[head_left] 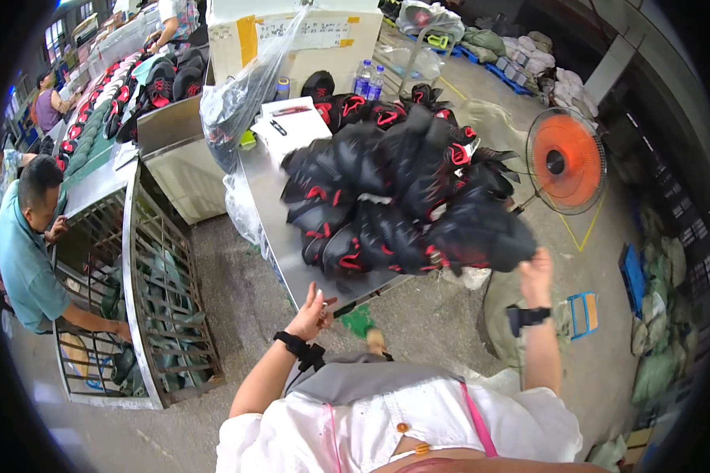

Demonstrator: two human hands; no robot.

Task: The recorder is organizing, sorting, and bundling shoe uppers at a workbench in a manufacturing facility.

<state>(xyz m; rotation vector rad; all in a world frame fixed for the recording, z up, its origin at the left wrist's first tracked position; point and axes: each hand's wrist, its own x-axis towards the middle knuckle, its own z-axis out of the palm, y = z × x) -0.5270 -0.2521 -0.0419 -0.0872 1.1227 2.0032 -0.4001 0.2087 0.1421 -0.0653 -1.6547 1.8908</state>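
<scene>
Head view: a bare strip of metal tabletop (pixel 264 193) runs along your left; the shoe pile (pixel 379 169) crowds the rest. Open floor (pixel 233 272) lies between that edge and the barred cage (pixel 173 315). Fan (pixel 566 162) stands near the pile's right side. Your right hand (pixel 536 274) has fingers closed on the end of a black shoe (pixel 487 236) at the pile's near-right edge; blurred, dark, red by its left end. Your left hand (pixel 311 315), fingers part spread, looks empty near the tabletop's near corner.
</scene>
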